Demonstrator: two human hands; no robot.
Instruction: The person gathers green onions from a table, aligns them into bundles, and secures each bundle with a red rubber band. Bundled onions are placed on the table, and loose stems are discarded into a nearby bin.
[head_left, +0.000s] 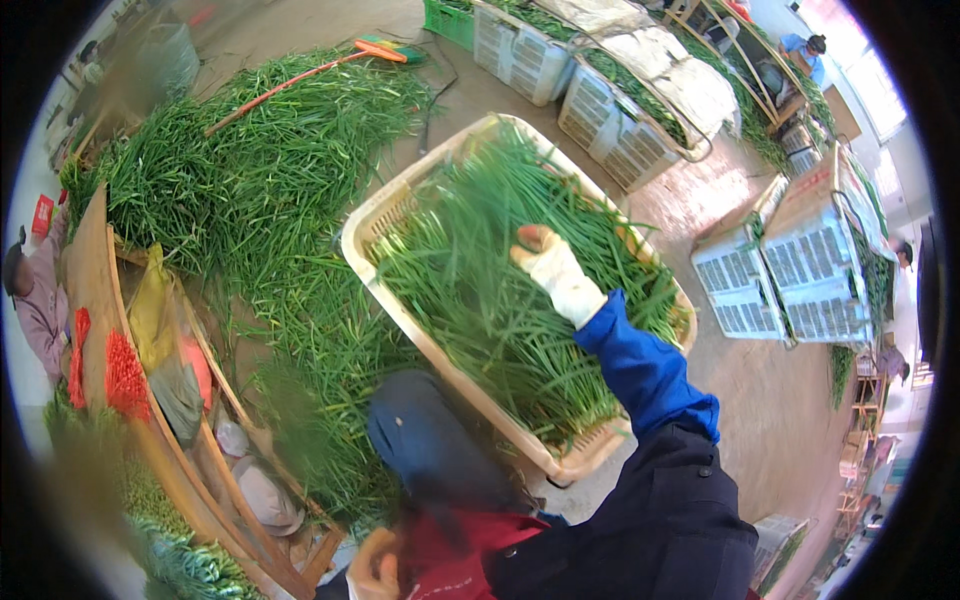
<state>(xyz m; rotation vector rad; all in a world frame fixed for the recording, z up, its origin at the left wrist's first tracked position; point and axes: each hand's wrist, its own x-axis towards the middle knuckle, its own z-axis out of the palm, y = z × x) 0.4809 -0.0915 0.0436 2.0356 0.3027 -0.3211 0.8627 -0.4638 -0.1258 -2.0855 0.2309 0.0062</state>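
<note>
A cream plastic crate (397, 296) stands on the floor before me, filled with long leafy greens (525, 352) like chives, their pale stem ends along its edges. My right hand (551, 266), in a white glove with bare fingertips and a blue sleeve cover, is over the middle of the crate. Its fingers are curled, and blurred leaves beside them hide whether it grips any. At the bottom edge, close to my body, my left hand (375, 564) is partly in view, fingers loosely bent and apart, with nothing seen in it.
Loose green leaves (262, 172) are heaped on the floor at left, with an orange-handled broom (300, 82) across them. A wooden bench (161, 442) bears red ties (126, 379). Filled crates (615, 127) and strapped crates (814, 285) stand at right. Other people (41, 292) are around the edges.
</note>
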